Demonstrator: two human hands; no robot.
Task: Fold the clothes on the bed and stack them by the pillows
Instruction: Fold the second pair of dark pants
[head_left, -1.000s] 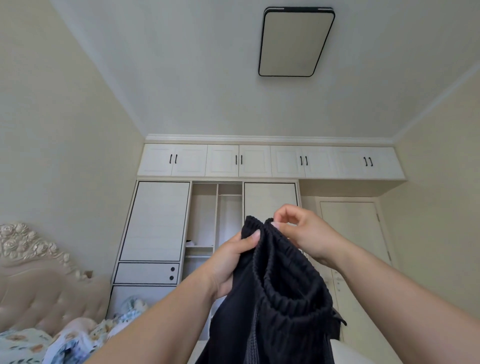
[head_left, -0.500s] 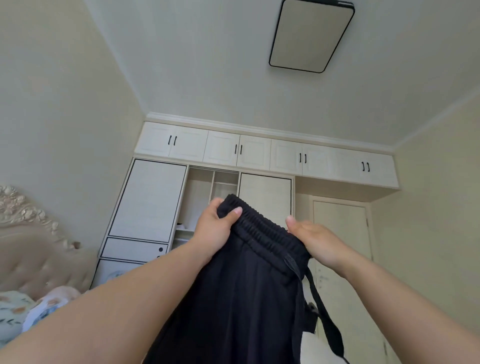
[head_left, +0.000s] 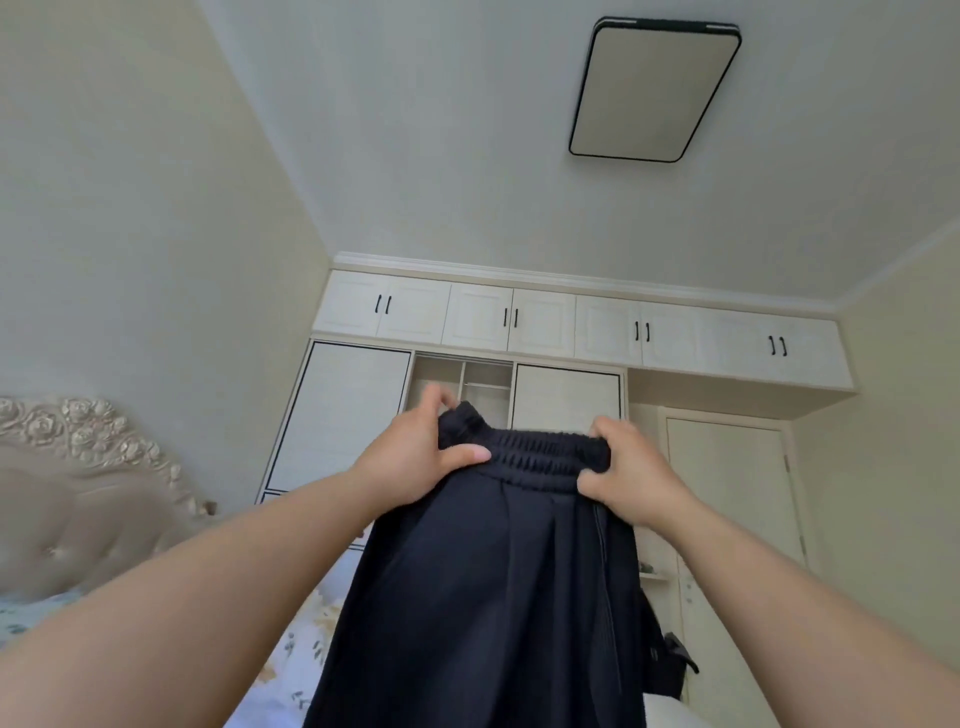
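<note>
A: What do the hands hold?
B: The left hand (head_left: 415, 457) and the right hand (head_left: 631, 475) both grip the ribbed waistband of the black trousers (head_left: 483, 597), thumbs on the near side, one at each end.
A: Where are the trousers?
B: They hang in the air in front of the wardrobe (head_left: 343, 415), above the bed (head_left: 296, 654) with flowered sheet. The padded headboard (head_left: 78, 499) is on the left.

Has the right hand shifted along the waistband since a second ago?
Yes. The right hand has slid away from the left hand, stretching the black trousers waistband flat, now below the wardrobe's right panel.
</note>
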